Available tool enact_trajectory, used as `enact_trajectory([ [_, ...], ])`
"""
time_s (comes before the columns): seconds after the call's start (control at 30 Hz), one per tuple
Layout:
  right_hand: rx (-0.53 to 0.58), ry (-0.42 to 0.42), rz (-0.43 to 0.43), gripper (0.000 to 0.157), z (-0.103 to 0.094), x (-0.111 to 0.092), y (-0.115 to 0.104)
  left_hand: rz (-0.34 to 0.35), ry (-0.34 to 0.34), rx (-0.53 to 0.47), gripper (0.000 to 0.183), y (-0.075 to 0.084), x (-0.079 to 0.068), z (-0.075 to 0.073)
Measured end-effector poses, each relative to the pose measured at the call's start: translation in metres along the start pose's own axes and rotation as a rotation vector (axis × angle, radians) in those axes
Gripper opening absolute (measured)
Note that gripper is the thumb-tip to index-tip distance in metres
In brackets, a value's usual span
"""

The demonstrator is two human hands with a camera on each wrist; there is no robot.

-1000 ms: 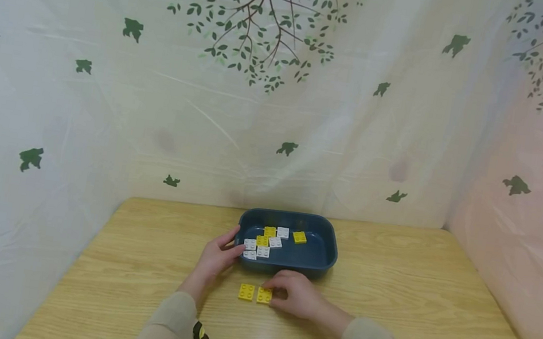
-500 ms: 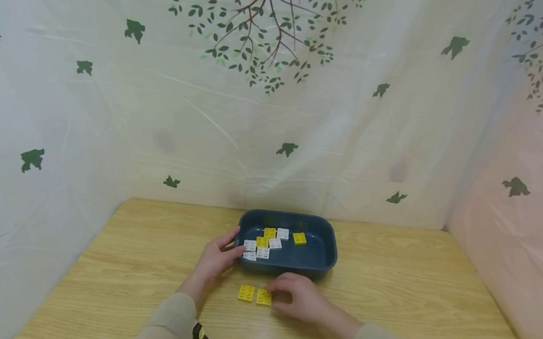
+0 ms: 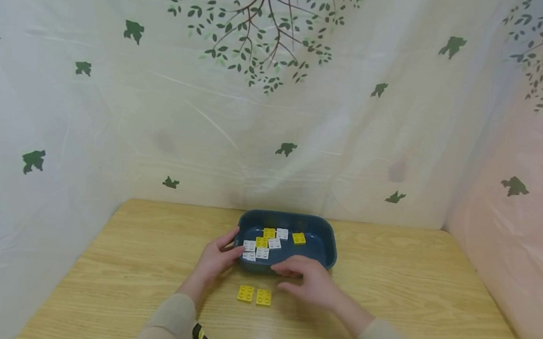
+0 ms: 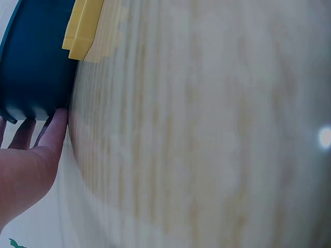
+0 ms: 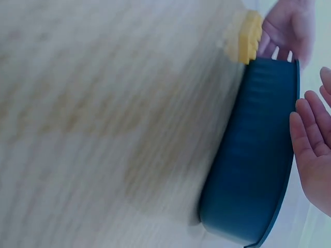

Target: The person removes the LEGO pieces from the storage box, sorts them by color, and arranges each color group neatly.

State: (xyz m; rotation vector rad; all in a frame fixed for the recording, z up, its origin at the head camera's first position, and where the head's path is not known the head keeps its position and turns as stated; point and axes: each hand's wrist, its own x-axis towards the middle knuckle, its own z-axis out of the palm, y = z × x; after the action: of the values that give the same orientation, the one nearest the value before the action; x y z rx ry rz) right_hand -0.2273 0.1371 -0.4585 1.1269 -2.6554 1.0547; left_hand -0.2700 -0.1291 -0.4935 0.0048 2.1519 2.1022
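Observation:
My left hand (image 3: pixel 216 259) rests against the left end of a dark blue tray (image 3: pixel 308 261), its fairly straight fingers touching the outer wall. My right hand (image 3: pixel 310 282) holds nothing; its loosely bent fingers hover by the tray's front rim. Two yellow toy bricks, a left one (image 3: pixel 245 293) and a right one (image 3: pixel 263 297), lie side by side on the table in front of the tray, a small gap between them. Inside the tray are several white bricks (image 3: pixel 262 253) and a few yellow ones, including a separate yellow brick (image 3: pixel 299 238) toward the right.
The wooden table (image 3: pixel 405 292) extends to both sides of the tray. Behind it hangs a pale curtain (image 3: pixel 212 144) printed with leaves and birds. A bright light reflection shows near the table's front.
My right hand has let go of the right yellow brick on the table and moved up toward the tray's front rim. The left hand and the tray have stayed put.

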Motion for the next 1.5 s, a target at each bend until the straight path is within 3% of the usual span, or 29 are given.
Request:
enact_trajectory([
  [0.23, 0.030, 0.069, 0.037, 0.032, -0.012, 0.011, 0.008, -0.002, 0.000, 0.012, 0.060, -0.002, 0.001, -0.001],
  [0.4, 0.025, 0.096, 0.134, 0.034, -0.017, 0.021, 0.015, -0.004, 0.012, 0.008, 0.060, -0.001, 0.000, 0.000],
  [0.9, 0.033, 0.208, 0.296, 0.043, -0.016, 0.049, 0.050, -0.028, 0.035, 0.025, 0.060, -0.001, 0.001, -0.002],
  [1.3, 0.076, 0.190, 0.494, 0.050, -0.014, 0.063, 0.071, -0.019, 0.023, 0.032, 0.060, -0.001, 0.001, -0.001],
  [1.5, 0.077, 0.163, 0.524, 0.049, -0.015, 0.065, 0.075, -0.022, 0.018, 0.037, 0.060, 0.000, 0.002, 0.000],
])
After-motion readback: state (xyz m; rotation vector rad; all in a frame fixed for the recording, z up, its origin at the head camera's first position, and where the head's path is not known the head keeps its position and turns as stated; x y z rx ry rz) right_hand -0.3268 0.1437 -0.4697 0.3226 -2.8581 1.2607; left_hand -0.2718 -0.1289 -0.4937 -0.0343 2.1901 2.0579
